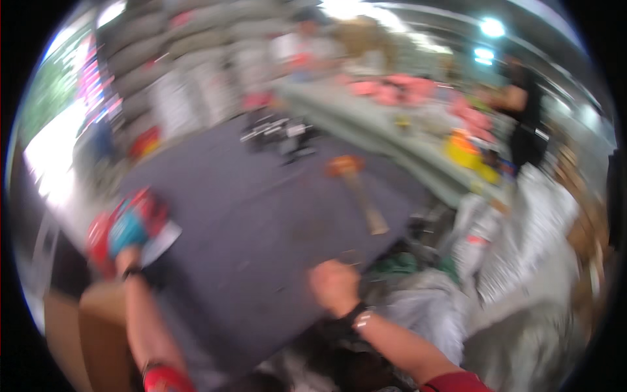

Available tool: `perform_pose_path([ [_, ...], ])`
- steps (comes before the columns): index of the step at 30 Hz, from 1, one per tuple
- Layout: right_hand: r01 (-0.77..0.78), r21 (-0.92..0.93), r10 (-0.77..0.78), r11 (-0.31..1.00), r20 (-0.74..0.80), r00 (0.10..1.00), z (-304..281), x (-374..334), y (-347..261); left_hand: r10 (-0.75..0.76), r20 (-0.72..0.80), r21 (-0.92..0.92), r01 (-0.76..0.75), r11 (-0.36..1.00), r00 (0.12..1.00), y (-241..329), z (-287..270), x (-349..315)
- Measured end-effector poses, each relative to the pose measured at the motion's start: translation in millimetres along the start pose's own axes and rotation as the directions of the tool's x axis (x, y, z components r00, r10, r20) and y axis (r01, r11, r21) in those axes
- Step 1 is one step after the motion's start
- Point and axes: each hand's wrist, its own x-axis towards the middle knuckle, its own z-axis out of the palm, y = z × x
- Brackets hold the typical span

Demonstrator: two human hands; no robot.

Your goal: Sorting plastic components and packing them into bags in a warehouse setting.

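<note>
At the table's left edge, my left hand [128, 232], in a teal glove, is closed on a glossy red bundle [151, 210]. Red shows on both sides of the glove, and a white piece like a label sticks out beside it. Blur hides the fingers' exact grip. My bare right hand [334, 287] is curled by the table's near right edge; whatever its fingers hold, if anything, does not show. Beyond it a hammer [361, 196] with an orange head and a pale wooden handle lies on the dark grey table [241, 215].
Black and silver parts [281, 134] lie at the table's far end. A brown cardboard box [101, 320] stands near left. White sacks [522, 228] crowd the right side. A long bench [366, 121] carries pink and yellow items; a person [522, 111] stands beyond it. Stacked sacks fill the back.
</note>
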Motion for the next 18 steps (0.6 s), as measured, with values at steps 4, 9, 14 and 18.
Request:
perform_pose_path([
  [4, -0.108, 0.162, 0.11, 0.981, -0.002, 0.994, 1, 2, 1, -0.257, -0.022, -0.129, 0.252, 0.959, 0.966, -51, -7, 44],
  [9, -0.126, 0.102, 0.13, 0.987, -0.035, 0.991, 11, -5, 8, -0.598, 0.109, -0.874, 0.363, 0.323, 0.794, 0, 0, -7],
  [14, -0.089, 0.113, 0.087, 0.99, 0.024, 0.996, 12, -8, -3, 0.054, -0.126, -0.12, -0.069, 0.99, 0.991, -69, -17, -22],
  [18, -0.118, 0.094, 0.118, 0.989, 0.009, 0.993, 5, -10, 12, -0.288, 0.129, -0.896, 0.235, 0.376, 0.949, -36, 15, -33],
])
